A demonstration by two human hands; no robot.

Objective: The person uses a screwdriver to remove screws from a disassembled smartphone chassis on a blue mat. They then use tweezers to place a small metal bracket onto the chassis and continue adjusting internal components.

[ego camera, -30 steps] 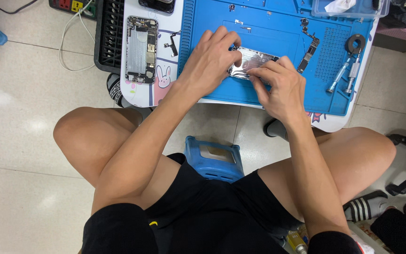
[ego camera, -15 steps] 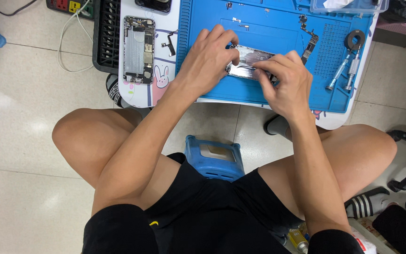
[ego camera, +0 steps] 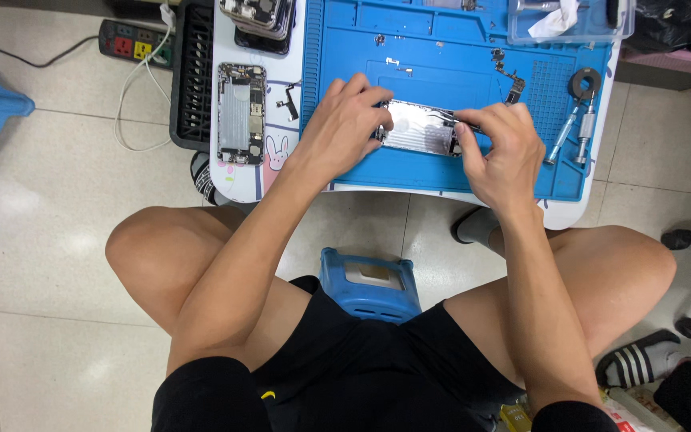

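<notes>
Both hands — left, right — on the silvery phone panel, blue mat.

Pale glossy floor tiles surround the low white table, with a blue plastic stool just below it and a power strip to its left.
</notes>
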